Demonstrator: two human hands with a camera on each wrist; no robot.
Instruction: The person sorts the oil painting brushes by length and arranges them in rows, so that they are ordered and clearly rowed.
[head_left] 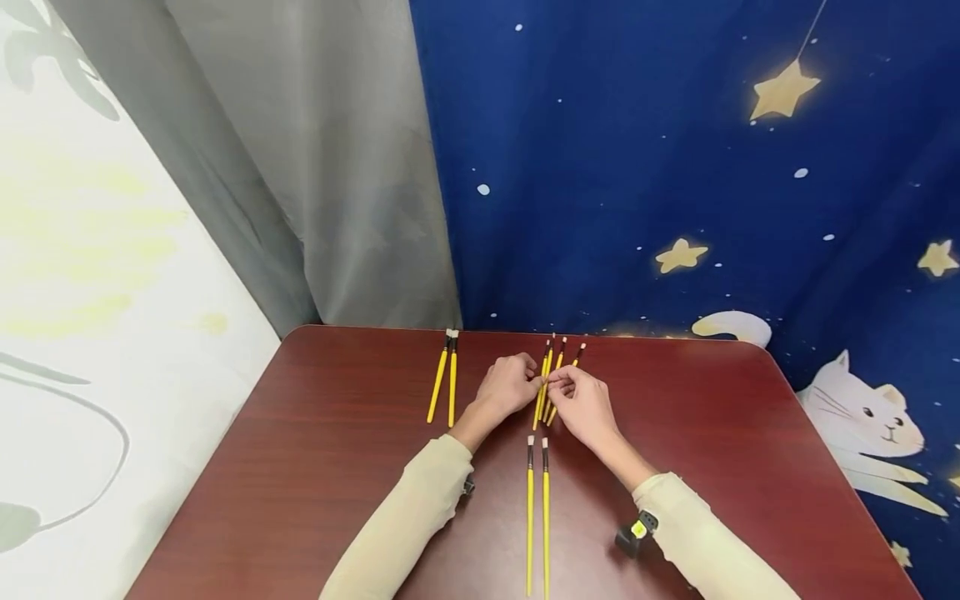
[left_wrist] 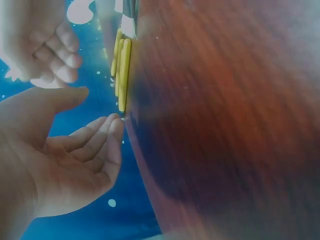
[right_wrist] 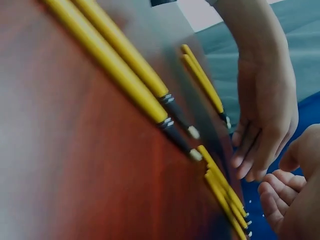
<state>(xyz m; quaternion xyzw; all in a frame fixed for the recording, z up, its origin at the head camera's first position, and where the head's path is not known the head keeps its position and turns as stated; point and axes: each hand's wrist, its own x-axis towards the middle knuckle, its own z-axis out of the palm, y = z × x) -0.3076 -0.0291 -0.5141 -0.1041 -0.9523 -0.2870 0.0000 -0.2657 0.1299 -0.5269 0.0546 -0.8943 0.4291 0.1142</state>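
Several thin paintbrushes [head_left: 542,400] with yellow handles and pale bristles lie fanned together near the table's far edge. My left hand [head_left: 510,383] hovers at their left side, its thumb and fingers apart with nothing between them in the left wrist view. From the right, my right hand [head_left: 585,404] reaches over the same brushes and partly hides them. Its fingers are loosely bent and hold nothing in the right wrist view. The two hands' fingertips come close together above the handles [right_wrist: 220,190].
Two paintbrushes [head_left: 453,387] lie side by side at the far left of the group. Another pair [head_left: 546,525] lies nearer, between the forearms, bristles pointing away. The dark red table [head_left: 712,450] ends at a blue patterned curtain [head_left: 600,167] and a grey curtain [head_left: 360,167].
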